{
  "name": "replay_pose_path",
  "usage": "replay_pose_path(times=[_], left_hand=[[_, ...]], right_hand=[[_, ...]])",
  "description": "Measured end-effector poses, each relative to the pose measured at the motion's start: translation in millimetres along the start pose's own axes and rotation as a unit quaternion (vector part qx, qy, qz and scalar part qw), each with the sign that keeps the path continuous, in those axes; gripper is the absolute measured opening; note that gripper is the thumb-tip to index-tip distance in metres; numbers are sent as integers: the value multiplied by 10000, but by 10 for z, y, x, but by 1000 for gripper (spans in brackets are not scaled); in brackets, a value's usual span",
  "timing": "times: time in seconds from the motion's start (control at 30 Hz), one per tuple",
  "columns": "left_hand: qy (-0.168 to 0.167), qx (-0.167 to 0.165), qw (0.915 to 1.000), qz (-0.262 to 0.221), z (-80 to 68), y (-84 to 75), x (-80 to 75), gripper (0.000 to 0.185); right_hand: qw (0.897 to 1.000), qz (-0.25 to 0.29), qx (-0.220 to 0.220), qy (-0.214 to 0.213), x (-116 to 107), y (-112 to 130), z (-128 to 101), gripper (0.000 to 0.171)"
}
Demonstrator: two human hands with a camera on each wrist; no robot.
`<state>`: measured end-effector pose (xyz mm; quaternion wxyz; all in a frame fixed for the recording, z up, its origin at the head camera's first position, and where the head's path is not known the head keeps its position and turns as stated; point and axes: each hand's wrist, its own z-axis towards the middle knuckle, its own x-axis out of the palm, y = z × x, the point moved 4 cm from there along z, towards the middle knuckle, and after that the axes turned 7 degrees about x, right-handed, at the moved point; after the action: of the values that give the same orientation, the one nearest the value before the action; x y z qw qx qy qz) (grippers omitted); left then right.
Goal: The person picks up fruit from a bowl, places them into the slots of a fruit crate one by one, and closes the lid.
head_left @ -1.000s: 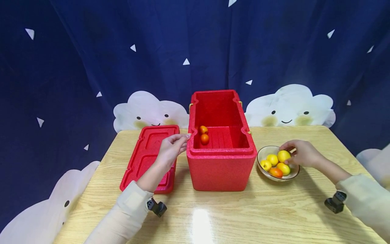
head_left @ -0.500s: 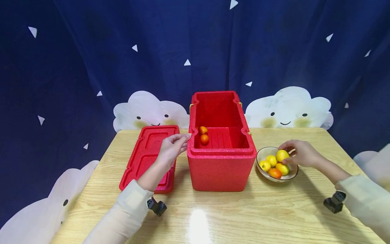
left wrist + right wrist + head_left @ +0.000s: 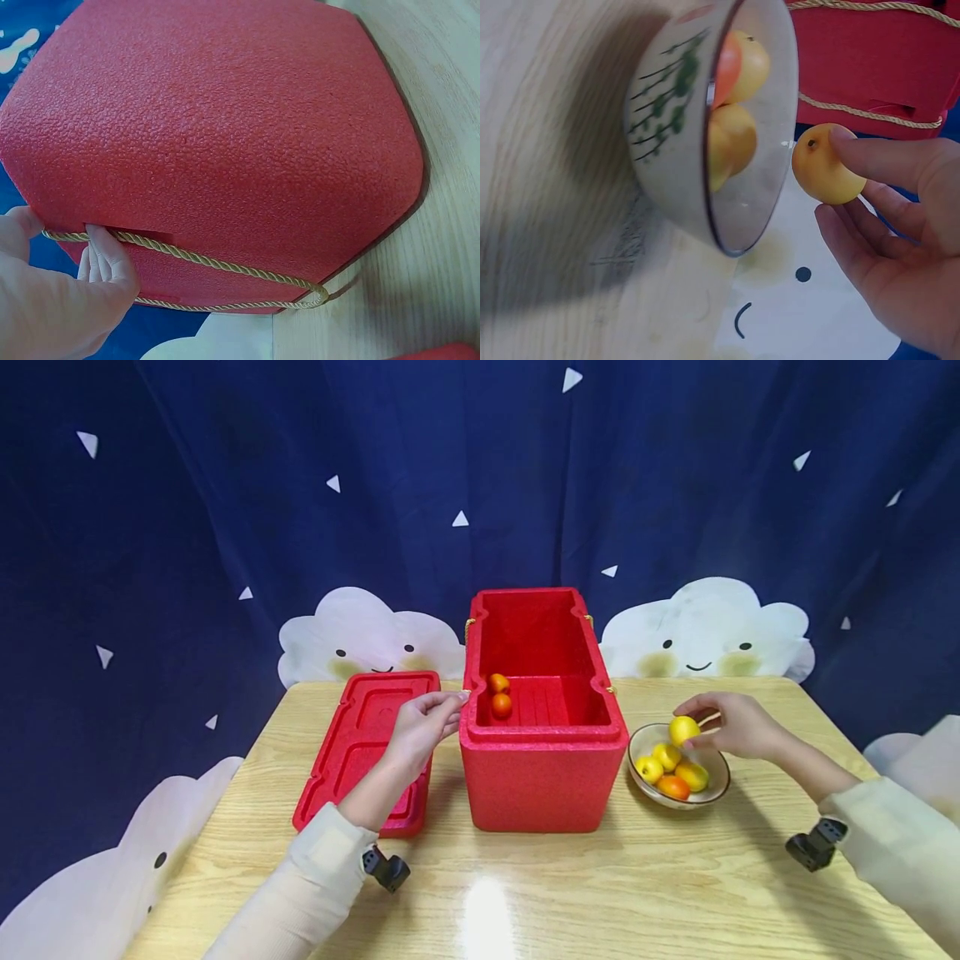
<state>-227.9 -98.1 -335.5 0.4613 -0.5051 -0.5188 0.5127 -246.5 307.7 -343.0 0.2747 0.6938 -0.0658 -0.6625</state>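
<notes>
An open red foam box (image 3: pixel 543 752) (image 3: pixel 225 142) stands mid-table with two orange fruits (image 3: pixel 501 695) inside at its left. My left hand (image 3: pixel 423 727) (image 3: pixel 60 292) rests against the box's left rim, fingers touching the gold rope handle (image 3: pixel 195 259). My right hand (image 3: pixel 731 727) (image 3: pixel 900 247) pinches a yellow fruit (image 3: pixel 684 730) (image 3: pixel 823 174) just above the bowl (image 3: pixel 716 777) (image 3: pixel 675 142). Three more fruits, yellow and orange (image 3: pixel 667 768), lie in the bowl.
The red lid (image 3: pixel 363 747) lies flat on the wooden table (image 3: pixel 525 893) left of the box. A blue curtain with white cloud shapes (image 3: pixel 708 627) hangs behind the table. The box's right rope handle (image 3: pixel 870 112) shows in the right wrist view.
My right hand has lifted the yellow fruit up out of the bowl, slightly toward the box. The left hand stays at the box's rim.
</notes>
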Motion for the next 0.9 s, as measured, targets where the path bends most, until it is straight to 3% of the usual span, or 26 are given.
replay_pose_path(times=[0.6,0.9], left_hand=[[14,112,9999,-132,0,-10,15,31],[10,113,9999,-95,6,1,9,32]], right_hand=[[9987,482,-89,-127,-108,206,147,42],[9973,710,186,-16,-144,272,236,47]])
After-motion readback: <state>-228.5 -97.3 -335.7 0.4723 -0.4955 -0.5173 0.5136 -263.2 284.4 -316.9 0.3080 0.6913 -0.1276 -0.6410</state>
